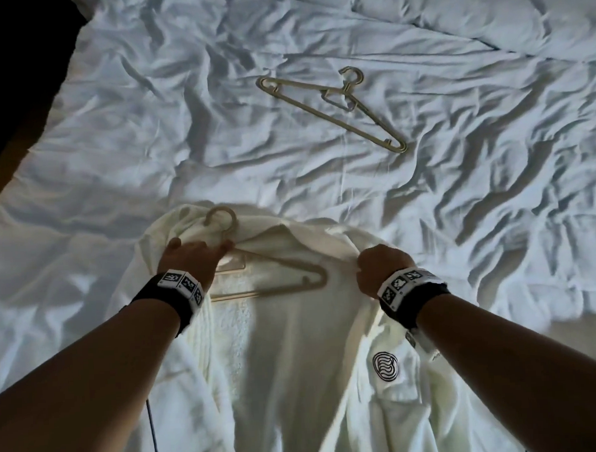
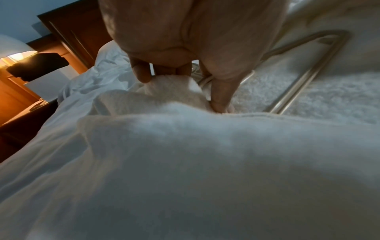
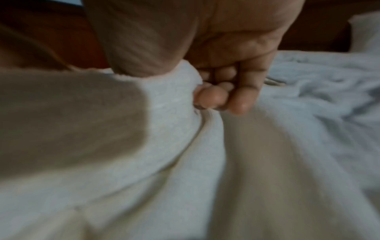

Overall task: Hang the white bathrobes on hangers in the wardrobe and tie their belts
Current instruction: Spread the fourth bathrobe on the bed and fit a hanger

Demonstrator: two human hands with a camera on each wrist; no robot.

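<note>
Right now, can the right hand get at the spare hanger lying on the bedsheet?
Probably yes, but not while busy: the right hand grips the bathrobe collar. The spare hanger lies uncovered on the bedsheet beyond it, with only bare sheet between. It would need to let go first.

Marks I can see, none in readable words

On the bathrobe (image 1: 296,379), just below my right hand (image 1: 380,271), sits a round wavy-line emblem (image 1: 385,361); black-and-white coded squares cover both my wristbands (image 1: 183,283), without letters.
</note>
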